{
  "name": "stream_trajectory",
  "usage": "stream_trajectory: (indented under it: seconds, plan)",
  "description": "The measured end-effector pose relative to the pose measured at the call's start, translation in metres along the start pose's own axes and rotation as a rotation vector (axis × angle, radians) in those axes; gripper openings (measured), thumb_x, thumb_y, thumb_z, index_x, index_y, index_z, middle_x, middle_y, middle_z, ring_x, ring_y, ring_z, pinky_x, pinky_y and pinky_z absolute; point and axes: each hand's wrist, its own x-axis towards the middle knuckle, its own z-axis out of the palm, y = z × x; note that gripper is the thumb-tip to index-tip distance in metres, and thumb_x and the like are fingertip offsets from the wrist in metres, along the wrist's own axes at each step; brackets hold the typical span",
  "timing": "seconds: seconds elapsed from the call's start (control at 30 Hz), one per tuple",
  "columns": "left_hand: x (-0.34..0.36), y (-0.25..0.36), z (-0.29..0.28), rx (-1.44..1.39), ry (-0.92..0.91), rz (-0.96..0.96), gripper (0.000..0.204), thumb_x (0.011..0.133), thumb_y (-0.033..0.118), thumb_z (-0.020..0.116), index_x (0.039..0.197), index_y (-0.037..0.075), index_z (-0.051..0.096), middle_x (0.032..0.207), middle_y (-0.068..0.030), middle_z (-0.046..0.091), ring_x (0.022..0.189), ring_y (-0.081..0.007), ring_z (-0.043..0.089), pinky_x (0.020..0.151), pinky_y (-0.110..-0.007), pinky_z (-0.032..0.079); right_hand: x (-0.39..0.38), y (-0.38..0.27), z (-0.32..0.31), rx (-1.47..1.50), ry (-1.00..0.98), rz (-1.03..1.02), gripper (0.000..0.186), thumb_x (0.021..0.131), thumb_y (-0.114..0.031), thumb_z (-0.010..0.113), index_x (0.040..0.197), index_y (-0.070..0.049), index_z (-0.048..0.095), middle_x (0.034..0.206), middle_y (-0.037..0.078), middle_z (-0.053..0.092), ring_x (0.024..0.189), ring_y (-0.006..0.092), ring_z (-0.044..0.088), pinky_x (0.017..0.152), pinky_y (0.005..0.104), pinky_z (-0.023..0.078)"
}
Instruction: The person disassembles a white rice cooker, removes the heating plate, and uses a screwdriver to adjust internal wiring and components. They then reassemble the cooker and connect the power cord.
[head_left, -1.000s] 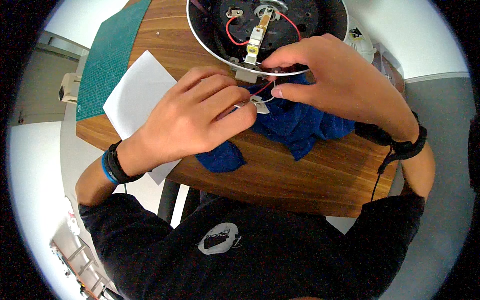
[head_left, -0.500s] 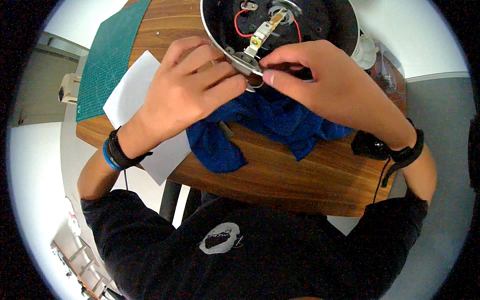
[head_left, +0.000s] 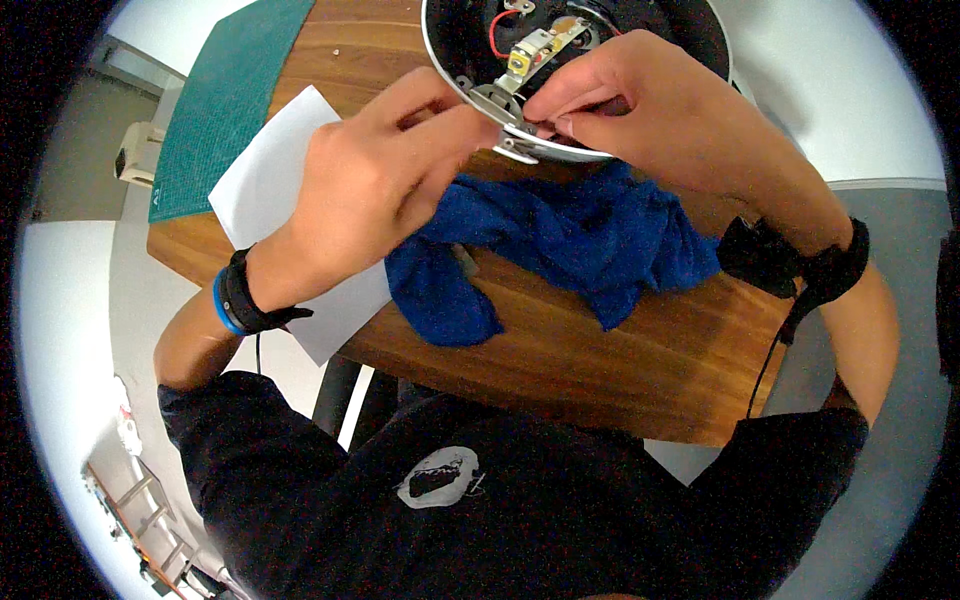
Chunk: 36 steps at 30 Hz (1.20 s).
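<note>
A round appliance shell (head_left: 732,62) with a pale rim and black inside stands at the far side of the table, its open side toward me. Inside it sit a red wire (head_left: 497,36) and a white and yellow component (head_left: 527,57) on a metal strip. At the near rim lies a grey metal piece (head_left: 493,100), with a pale tab (head_left: 516,153) just below. My left hand (head_left: 375,165) is closed, its fingertips on the rim beside that piece. Reaching over the rim, my right hand (head_left: 640,115) pinches with thumb and forefinger; what lies between them is hidden.
A crumpled blue cloth (head_left: 590,240) lies on the wooden table (head_left: 560,355) just under the shell. White paper (head_left: 265,180) and a green cutting mat (head_left: 225,120) are to the left. A black object with a cord (head_left: 757,258) is by my right wrist.
My right hand has moved up, its fingertips now inside the rim. The left fingers have drawn in more tightly at the rim. The shell appears slightly farther right and up.
</note>
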Motion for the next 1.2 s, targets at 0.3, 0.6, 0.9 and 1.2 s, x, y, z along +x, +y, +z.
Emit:
stream_trajectory:
  seconds: [0.3,0.6,0.9,1.2]
  plan:
    - [-0.007,-0.007,0.012,-0.268,-0.007,-0.088,0.017,0.086,-0.002,0.077,0.1,0.005,0.072,0.101,-0.0089,0.063,0.085,-0.0226,0.068,0.07,-0.03,0.056,0.005,-0.001,0.002,-0.005,0.002,0.025,0.021,0.092,-0.004,0.07,0.11,0.006,0.075,0.095,0.009,0.078,0.087,0.0107,0.071,0.083,0.0275,0.058]
    - [-0.002,-0.007,0.013,-0.414,0.11,-0.192,0.016,0.087,-0.002,0.078,0.099,0.007,0.075,0.115,-0.0077,0.058,0.102,-0.017,0.065,0.079,-0.026,0.06,-0.002,0.008,0.025,-0.015,0.26,-0.141,0.018,0.087,-0.012,0.07,0.099,-0.001,0.078,0.089,0.017,0.076,0.08,0.0263,0.076,0.076,0.0346,0.058]
    - [-0.007,-0.011,0.024,-0.538,0.215,-0.351,0.02,0.089,-0.001,0.078,0.103,0.007,0.066,0.118,-0.0066,0.058,0.114,-0.016,0.063,0.088,-0.026,0.06,0.006,0.014,0.026,0.019,0.273,-0.136,0.019,0.091,-0.011,0.069,0.104,-0.001,0.078,0.091,0.019,0.077,0.084,0.0259,0.076,0.079,0.0339,0.059]
    - [-0.003,-0.007,0.012,-1.119,0.108,-0.877,0.045,0.09,0.01,0.082,0.126,0.0,0.057,0.118,-0.0088,0.068,0.113,-0.0179,0.066,0.103,-0.031,0.052,0.016,0.007,0.025,0.059,0.289,-0.117,0.02,0.093,-0.011,0.068,0.108,-0.001,0.078,0.093,0.018,0.078,0.084,0.024,0.076,0.08,0.0338,0.059]
